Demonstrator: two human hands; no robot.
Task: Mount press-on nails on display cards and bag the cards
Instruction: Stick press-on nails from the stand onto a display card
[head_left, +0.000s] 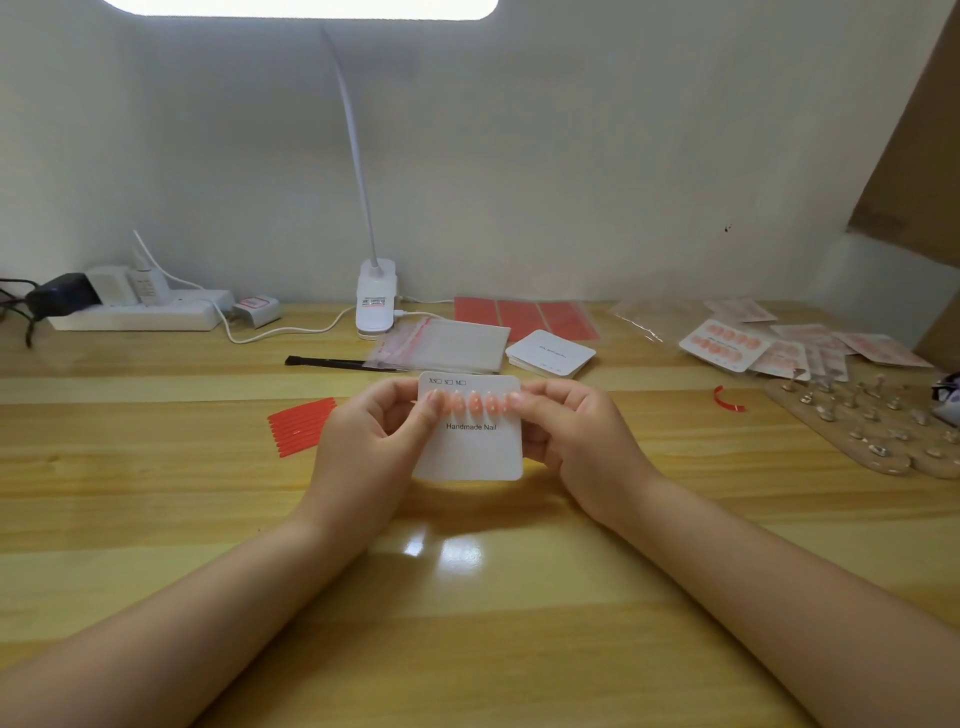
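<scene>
Two hands (363, 436) (576, 441), one card (470, 447), five nails (474, 404)

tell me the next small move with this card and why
Probably press the pink nails down firmly: both hands, left hand and right hand, pinch the card at that top row, and the space below "Handmade Nail" is bare.

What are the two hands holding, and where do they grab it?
Both hold one white card with pink nails. The left hand pinches its left edge, the right hand its right edge, thumbs near the nail row.
</scene>
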